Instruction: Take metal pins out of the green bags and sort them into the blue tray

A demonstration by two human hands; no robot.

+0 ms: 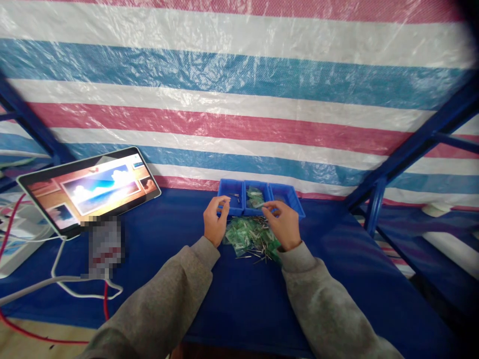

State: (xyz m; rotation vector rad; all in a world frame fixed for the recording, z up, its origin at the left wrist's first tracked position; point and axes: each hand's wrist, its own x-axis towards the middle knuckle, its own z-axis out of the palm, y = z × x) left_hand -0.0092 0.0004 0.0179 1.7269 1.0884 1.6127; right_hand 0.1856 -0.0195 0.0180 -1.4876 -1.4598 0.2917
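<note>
My left hand (216,220) is by the front of the left blue bin (223,189), thumb and fingertips brought together; whatever lies between them is too small to make out. A few thin metal pieces (235,195) lie inside that bin. Over the front of the middle bin, my right hand (283,225) pinches what looks like a small green plastic bag (261,205). More green bags (254,193) fill part of the middle bin. Between my hands, a loose pile of green bags (241,235) mixed with thin metal pins (265,249) spreads on the blue table (239,304).
A right blue bin (297,203) adjoins the other two, its contents partly hidden by my right hand. At the left stand a lit tablet (101,187), a blurred-out item (105,247) and white and red cables (58,284). Striped sheeting (239,119) hangs behind, between blue frame posts (377,199).
</note>
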